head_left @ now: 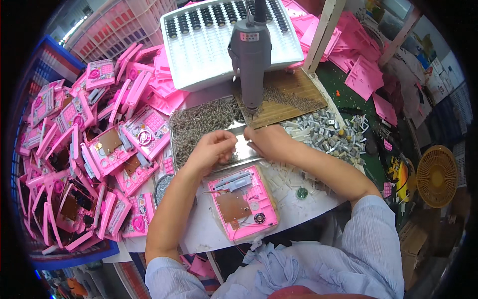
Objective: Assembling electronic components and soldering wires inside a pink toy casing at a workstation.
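My left hand hovers over a metal tray heaped with small screws, thumb and fingertips pinched together; anything between them is too small to make out. Beside it, my right hand is curled at the tray's right side, just below a brown board strewn with screws. Its fingertips are partly hidden, and so is whatever they hold. In front of both hands lies an open pink plastic housing with a brown circuit board and a round black speaker. A grey electric screwdriver hangs upright above the board.
Pink housings fill a blue crate on the left. A white foam tray with rows of black round parts stands behind. Small metal parts are heaped at right, near a green disc and a yellow basket.
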`<state>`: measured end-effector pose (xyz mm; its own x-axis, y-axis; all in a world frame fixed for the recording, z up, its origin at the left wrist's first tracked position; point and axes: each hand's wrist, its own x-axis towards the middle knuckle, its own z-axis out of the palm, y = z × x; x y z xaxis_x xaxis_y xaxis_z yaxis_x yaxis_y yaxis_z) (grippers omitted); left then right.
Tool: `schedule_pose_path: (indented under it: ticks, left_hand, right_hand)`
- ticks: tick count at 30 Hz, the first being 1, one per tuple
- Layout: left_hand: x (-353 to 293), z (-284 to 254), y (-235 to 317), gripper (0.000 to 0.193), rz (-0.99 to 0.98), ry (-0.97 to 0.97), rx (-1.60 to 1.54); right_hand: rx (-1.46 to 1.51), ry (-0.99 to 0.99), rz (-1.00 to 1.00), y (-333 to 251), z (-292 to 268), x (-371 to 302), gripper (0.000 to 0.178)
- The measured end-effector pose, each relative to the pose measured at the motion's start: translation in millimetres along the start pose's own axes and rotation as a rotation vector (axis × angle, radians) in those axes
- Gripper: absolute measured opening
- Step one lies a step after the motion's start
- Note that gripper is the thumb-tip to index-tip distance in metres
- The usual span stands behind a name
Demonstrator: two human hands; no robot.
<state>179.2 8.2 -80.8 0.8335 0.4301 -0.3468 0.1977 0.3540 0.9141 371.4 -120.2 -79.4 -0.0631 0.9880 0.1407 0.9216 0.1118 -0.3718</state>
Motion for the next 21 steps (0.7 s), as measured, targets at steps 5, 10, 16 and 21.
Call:
schedule_pose_path:
  ticks: [5, 10, 16, 21]
  left_hand:
    - [-15.9, 20.2, -7.4, 0.023, 0.353, 0.165, 0.373]
    - [-36.5, 40.3, -6.5, 0.017, 0.472, 0.282, 0.508]
    - [-38.8, 44.6, -4.4, 0.016, 0.413, 0.287, 0.55]
    - [-31.7, 36.7, -8.3, 0.038, 0.31, 0.198, 0.388]
  right_hand:
    - [0.537, 0.045, 0.016, 14.3, -0.1, 9.0, 0.029]
    - [1.081, -0.244, 0.38, -16.7, -24.0, -7.8, 0.037]
    - [1.008, -0.213, 0.314, -19.8, -17.3, -6.3, 0.037]
    - [1.136, -0.232, 0.286, -12.3, -6.8, -7.8, 0.033]
